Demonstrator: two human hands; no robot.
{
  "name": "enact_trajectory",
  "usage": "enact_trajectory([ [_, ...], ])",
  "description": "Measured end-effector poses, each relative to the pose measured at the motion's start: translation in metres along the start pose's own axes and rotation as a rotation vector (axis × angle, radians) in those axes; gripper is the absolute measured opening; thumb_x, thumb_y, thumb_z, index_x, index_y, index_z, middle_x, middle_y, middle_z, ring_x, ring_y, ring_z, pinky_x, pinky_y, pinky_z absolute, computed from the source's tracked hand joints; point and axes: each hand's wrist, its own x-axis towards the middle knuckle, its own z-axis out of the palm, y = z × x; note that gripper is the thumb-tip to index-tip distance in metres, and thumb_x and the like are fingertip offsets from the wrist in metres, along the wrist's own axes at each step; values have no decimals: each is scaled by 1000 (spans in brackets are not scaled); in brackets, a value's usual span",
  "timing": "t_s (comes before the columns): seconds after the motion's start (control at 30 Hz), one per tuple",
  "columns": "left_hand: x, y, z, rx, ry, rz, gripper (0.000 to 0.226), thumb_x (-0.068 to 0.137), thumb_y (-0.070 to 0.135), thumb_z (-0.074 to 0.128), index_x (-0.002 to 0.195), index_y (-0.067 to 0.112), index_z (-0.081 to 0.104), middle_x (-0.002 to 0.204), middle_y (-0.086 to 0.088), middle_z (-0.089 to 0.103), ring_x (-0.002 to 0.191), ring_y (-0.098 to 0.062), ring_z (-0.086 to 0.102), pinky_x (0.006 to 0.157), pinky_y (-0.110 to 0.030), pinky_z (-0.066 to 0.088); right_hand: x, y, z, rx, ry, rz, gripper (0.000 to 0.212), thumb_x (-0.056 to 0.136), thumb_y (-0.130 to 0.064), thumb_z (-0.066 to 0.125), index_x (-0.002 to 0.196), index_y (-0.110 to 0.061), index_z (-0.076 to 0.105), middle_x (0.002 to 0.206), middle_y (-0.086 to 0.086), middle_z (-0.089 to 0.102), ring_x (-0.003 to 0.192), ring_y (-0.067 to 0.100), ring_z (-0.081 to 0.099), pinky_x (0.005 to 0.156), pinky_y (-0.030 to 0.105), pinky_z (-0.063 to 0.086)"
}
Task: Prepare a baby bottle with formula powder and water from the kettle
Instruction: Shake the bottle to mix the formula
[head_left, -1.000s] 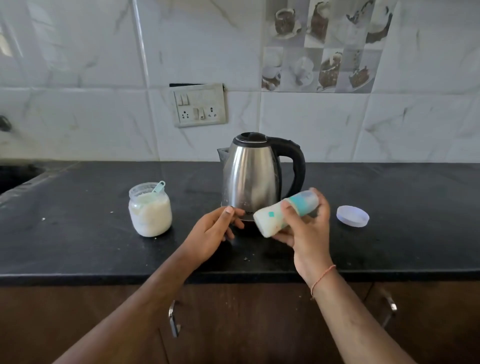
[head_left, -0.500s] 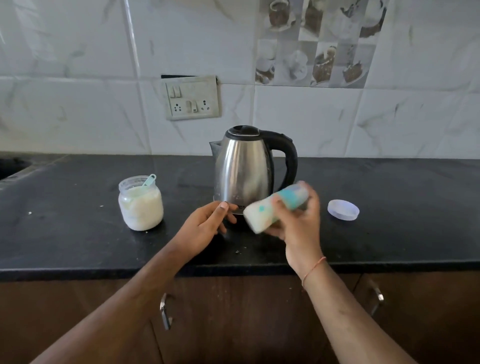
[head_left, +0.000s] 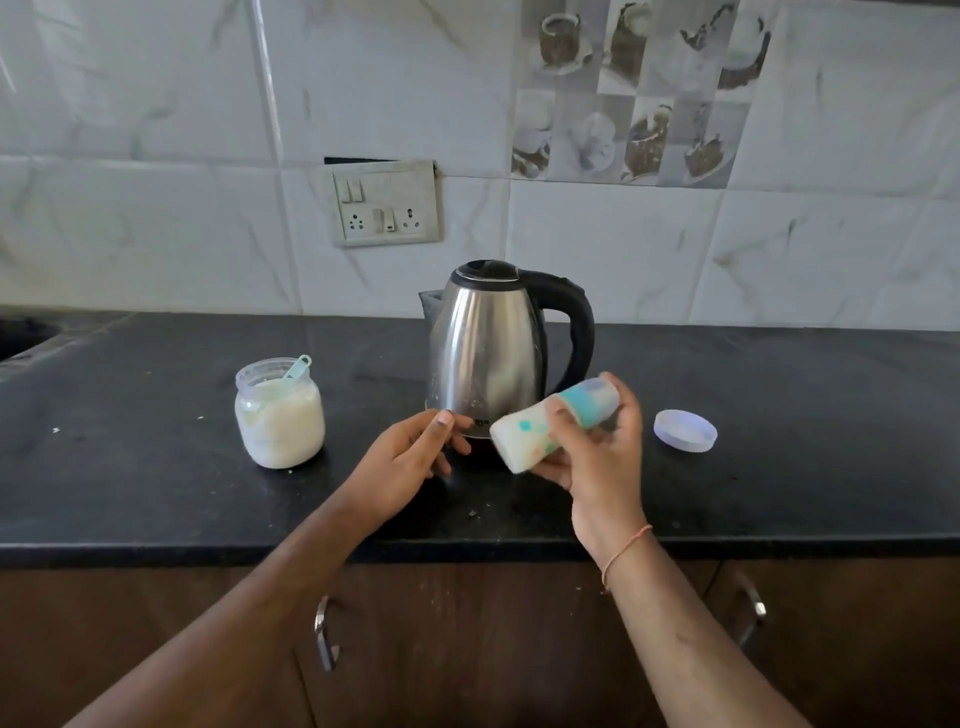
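My right hand (head_left: 597, 457) grips a baby bottle (head_left: 524, 434) full of milky white liquid, tilted nearly on its side with its teal collar and clear cap pointing up and right. The bottle is held above the black counter, just in front of the steel kettle (head_left: 488, 348) with its black lid and handle. My left hand (head_left: 405, 462) hovers beside the kettle's base, fingers relaxed, holding nothing. A clear jar of white formula powder (head_left: 279, 415) stands uncapped to the left with a teal scoop (head_left: 297, 367) sticking out of it.
The jar's pale lid (head_left: 685, 430) lies flat on the black counter (head_left: 130, 467) right of my right hand. A sink edge (head_left: 26, 338) shows at far left. A switch and socket plate (head_left: 387, 205) sits on the tiled wall. Cabinet handles (head_left: 324, 634) hang below the counter edge.
The bottle has shifted slightly in my right hand's grip while staying tilted in front of the kettle. My left hand has stayed by the kettle's base. The camera view moved a little.
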Motion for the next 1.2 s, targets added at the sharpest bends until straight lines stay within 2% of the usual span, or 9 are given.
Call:
enact_trajectory([
  [0.2, -2, 0, 2, 6, -3, 16, 43, 111, 57, 40, 123, 34, 75, 107, 6, 79, 83, -12, 71, 82, -28, 52, -3, -2, -1, 9, -51, 43, 64, 94, -12, 82, 146, -35, 50, 128, 4, 67, 108, 24, 78, 70, 46, 67],
  [0.33, -2, 0, 2, -10, 8, 27, 44, 113, 54, 39, 124, 32, 75, 108, 5, 79, 82, -12, 71, 80, -29, 54, 8, -5, -8, 236, 218, -57, 67, 97, -23, 81, 150, -35, 42, 138, 3, 61, 117, 29, 74, 73, 46, 68],
  [0.47, -2, 1, 3, -15, -2, 24, 47, 105, 57, 40, 123, 31, 75, 106, 5, 80, 80, -10, 70, 79, -26, 52, -1, 1, -2, -59, -56, 37, 65, 93, -17, 84, 145, -38, 51, 129, 2, 66, 108, 23, 78, 74, 48, 68],
  [0.6, -3, 2, 2, -32, 10, 32, 48, 104, 57, 40, 124, 31, 75, 108, 3, 79, 82, -11, 70, 79, -26, 53, 12, -3, -8, 223, 203, -48, 64, 97, -20, 82, 147, -34, 45, 139, 5, 62, 121, 32, 73, 73, 50, 68],
  [0.7, -3, 2, 2, -5, -3, 20, 41, 111, 51, 40, 124, 32, 74, 108, 5, 79, 82, -11, 70, 81, -28, 53, 1, 2, -3, -66, -81, 25, 66, 93, -16, 84, 144, -40, 51, 131, 5, 65, 115, 27, 76, 77, 54, 68],
  [0.83, -3, 3, 0, -6, -4, 28, 44, 112, 56, 40, 126, 32, 74, 110, 4, 79, 86, -13, 71, 81, -28, 53, 9, -3, -8, 223, 199, -72, 67, 97, -18, 81, 149, -34, 42, 138, 4, 61, 120, 31, 73, 72, 46, 67],
  [0.97, -4, 3, 1, 11, -11, 23, 42, 109, 51, 41, 126, 32, 73, 108, 6, 79, 84, -11, 71, 81, -26, 53, -1, 2, -3, -68, -79, 40, 63, 93, -13, 83, 143, -37, 52, 130, 7, 66, 115, 29, 75, 69, 46, 67],
  [1.1, -6, 6, 0, -6, -17, 26, 45, 107, 55, 40, 127, 32, 73, 111, 5, 78, 87, -13, 72, 81, -24, 53, 8, -5, -10, 207, 185, -46, 64, 98, -21, 80, 148, -33, 44, 136, 5, 62, 120, 33, 73, 72, 47, 68],
  [1.2, -5, 6, 1, -4, -21, 27, 50, 102, 61, 40, 126, 33, 73, 109, 7, 78, 86, -12, 71, 80, -23, 52, -1, 1, -4, -90, -85, 33, 66, 93, -18, 85, 146, -40, 51, 131, 5, 66, 115, 29, 75, 77, 52, 68],
])
